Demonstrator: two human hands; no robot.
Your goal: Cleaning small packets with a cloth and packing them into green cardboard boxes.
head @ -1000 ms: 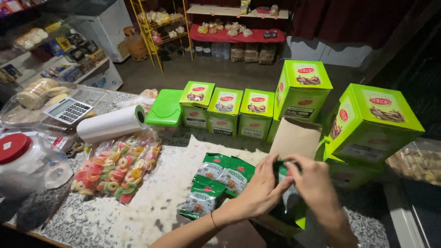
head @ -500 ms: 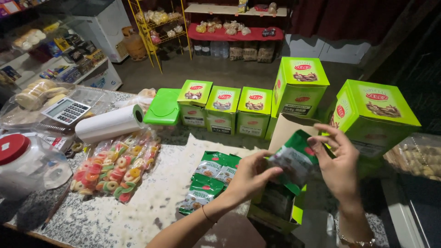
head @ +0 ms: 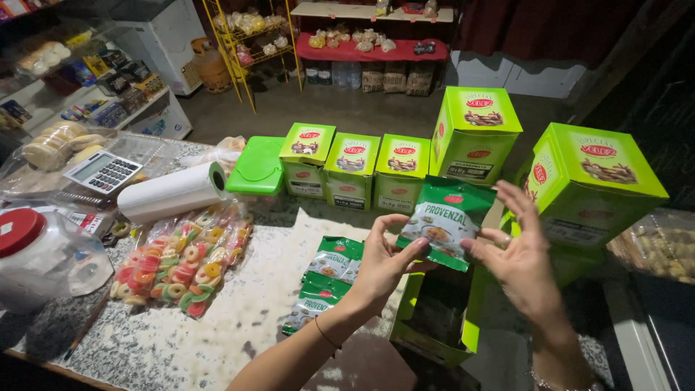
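Note:
My left hand (head: pixel 382 262) and my right hand (head: pixel 518 255) hold a small green snack packet (head: pixel 445 221) between them, raised above an open lime-green carton (head: pixel 436 318) at the counter's near edge. The left fingers pinch the packet's lower left edge; the right thumb presses its lower right corner, with the other right fingers spread. Several more green packets (head: pixel 324 280) lie flat on the speckled counter (head: pixel 181 340) just left of my left wrist.
Three small lime-green boxes (head: pixel 355 170) and two big ones (head: pixel 474 134) (head: pixel 590 185) stand behind. A white roll (head: pixel 174 192), green lidded tub (head: pixel 257 165), bag of coloured candy rings (head: pixel 184 264), calculator (head: pixel 105 171) and red-lidded jar (head: pixel 32 253) sit left.
Both hands came up out of the open carton with a green packet, lifting it higher and spreading it flat between them.

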